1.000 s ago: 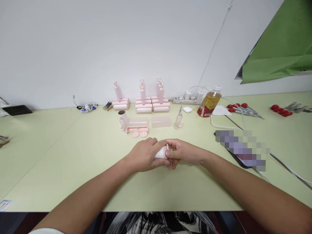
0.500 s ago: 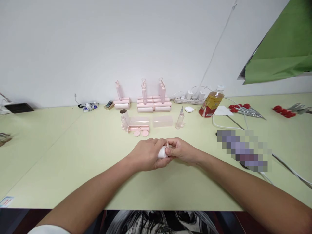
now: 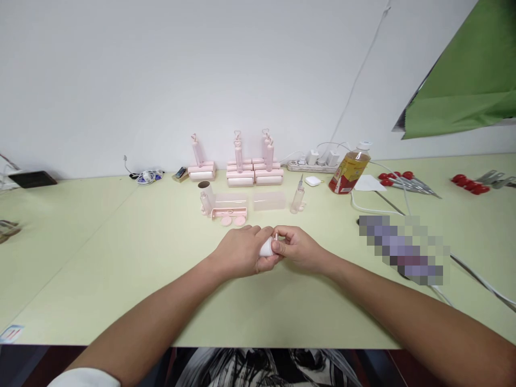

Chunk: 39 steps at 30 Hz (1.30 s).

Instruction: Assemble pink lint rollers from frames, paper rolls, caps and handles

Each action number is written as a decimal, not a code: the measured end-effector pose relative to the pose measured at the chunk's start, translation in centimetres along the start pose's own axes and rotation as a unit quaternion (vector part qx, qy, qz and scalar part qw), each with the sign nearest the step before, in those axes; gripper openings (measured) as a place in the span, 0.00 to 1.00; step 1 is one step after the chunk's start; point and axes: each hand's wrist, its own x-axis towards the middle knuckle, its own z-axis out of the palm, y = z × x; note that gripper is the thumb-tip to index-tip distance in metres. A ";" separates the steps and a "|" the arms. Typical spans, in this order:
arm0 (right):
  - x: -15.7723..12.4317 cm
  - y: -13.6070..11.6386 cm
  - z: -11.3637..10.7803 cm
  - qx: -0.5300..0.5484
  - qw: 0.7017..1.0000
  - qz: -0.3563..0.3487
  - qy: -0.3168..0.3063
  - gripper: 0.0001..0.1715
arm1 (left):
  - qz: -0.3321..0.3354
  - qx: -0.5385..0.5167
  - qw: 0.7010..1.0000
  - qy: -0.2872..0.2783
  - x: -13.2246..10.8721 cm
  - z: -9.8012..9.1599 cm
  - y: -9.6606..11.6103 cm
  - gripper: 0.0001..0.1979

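Observation:
My left hand (image 3: 244, 251) is wrapped round a white cylinder (image 3: 266, 247) above the table's middle. At the cylinder's right end, my right hand (image 3: 297, 249) pinches a small pale pink part (image 3: 276, 237), mostly hidden by the fingers. Beyond the hands lie two pink discs (image 3: 233, 221), an open pink tray-like shell (image 3: 229, 213) and a clear cover (image 3: 269, 201). A cardboard-lined tube (image 3: 205, 186) stands behind a clear handle piece (image 3: 206, 203). Right of the cover, a clear handle (image 3: 297, 200) with a metal tip stands upright.
Pink rollers with upright handles (image 3: 241, 176) line the wall. To their right are a power strip (image 3: 314, 166), a drink bottle (image 3: 350, 169), red-handled tools (image 3: 407, 183) and cables. A blurred purple object (image 3: 399, 250) lies beside my right forearm. A coiled cable (image 3: 148, 176) is at the left.
Both hands have shifted slightly up and away from me, with the white cylinder still held between them. The things on the table have not moved.

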 end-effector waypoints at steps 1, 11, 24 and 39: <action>0.0 0.1 0.0 -0.016 1.000 -0.003 0.007 0.25 | -0.003 0.002 1.000 -0.004 0.0 0.0 -0.1 0.22; -0.1 0.4 0.1 -0.110 0.993 -0.013 0.046 0.27 | -0.030 0.035 0.999 -0.010 0.1 0.5 -0.9 0.26; 0.4 -0.5 -2.7 -0.247 0.910 -0.119 0.311 0.16 | -0.154 -0.229 0.957 0.094 -0.5 1.1 -2.0 0.31; 3.7 1.3 -8.2 -0.413 0.823 -0.059 0.386 0.21 | -0.215 -0.703 0.677 0.040 0.5 2.7 -2.4 0.23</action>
